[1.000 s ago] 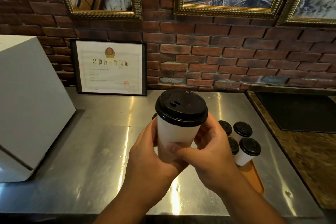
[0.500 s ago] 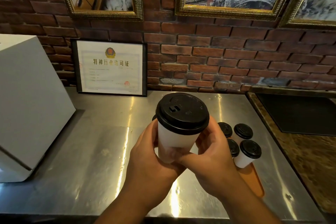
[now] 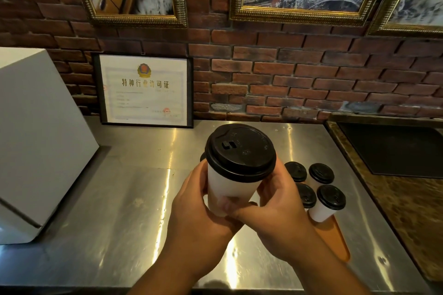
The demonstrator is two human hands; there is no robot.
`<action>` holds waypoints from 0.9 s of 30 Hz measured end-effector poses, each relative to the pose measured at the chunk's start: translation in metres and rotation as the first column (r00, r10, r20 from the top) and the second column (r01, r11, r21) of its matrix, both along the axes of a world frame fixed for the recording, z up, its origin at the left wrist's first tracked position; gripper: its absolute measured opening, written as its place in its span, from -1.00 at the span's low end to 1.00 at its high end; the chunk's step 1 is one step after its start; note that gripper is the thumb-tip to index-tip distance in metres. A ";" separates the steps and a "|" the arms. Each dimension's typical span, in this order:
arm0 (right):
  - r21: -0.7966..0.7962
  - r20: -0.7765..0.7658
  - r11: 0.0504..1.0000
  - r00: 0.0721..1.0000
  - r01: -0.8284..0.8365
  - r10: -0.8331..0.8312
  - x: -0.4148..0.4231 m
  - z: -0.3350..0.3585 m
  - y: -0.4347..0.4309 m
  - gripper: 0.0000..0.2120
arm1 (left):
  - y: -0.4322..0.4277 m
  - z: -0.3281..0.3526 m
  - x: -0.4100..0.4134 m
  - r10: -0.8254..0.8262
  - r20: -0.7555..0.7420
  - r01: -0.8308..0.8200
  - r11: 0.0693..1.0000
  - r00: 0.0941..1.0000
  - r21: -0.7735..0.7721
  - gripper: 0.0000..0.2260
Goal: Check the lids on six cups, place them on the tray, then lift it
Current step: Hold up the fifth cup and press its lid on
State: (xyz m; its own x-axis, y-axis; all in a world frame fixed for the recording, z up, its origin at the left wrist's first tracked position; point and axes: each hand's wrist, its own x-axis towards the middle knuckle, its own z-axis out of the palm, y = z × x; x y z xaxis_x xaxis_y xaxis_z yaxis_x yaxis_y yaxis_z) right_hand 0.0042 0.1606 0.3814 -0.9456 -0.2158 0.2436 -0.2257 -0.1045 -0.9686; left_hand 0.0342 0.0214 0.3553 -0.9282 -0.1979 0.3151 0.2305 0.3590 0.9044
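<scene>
I hold a white paper cup (image 3: pixel 227 189) with a black lid (image 3: pixel 241 151) up in front of me, above the steel counter. My left hand (image 3: pixel 199 218) wraps its left side and base. My right hand (image 3: pixel 278 211) grips the right side, thumb across the cup's lower front. Several more lidded cups (image 3: pixel 328 201) stand on an orange tray (image 3: pixel 335 239) to the right, partly hidden behind my right hand. A dark sliver of another lid (image 3: pixel 202 157) peeks out behind the held cup.
A white box (image 3: pixel 36 139) stands at the left of the steel counter (image 3: pixel 119 199). A framed certificate (image 3: pixel 143 90) leans on the brick wall. At the right lies a brown stone surface (image 3: pixel 412 211) with a black mat (image 3: pixel 395 148).
The cup has turned in my hands, so the lid's sip hole has swung toward the left. Both hands keep their grip.
</scene>
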 end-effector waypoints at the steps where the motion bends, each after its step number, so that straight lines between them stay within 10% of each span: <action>1: 0.006 -0.007 1.000 1.000 0.008 -0.008 0.000 0.000 0.000 -0.19 | 0.000 0.000 0.000 -0.009 -0.003 0.009 1.000 1.000 -0.012 -0.32; 27: 0.063 -0.070 0.998 0.997 0.022 -0.017 -0.009 0.011 0.004 -0.28 | -0.003 0.004 -0.009 -0.009 -0.003 0.009 1.000 1.000 -0.011 -0.26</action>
State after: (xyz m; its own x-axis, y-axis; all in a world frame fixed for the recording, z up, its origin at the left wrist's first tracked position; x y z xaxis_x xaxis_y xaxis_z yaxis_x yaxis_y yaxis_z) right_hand -0.0053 0.1647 0.3924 -0.9311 -0.2148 0.2949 -0.2937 -0.0381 -0.9551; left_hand 0.0256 0.0182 0.3589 -0.9290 -0.1856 0.3201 0.2367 0.3669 0.8997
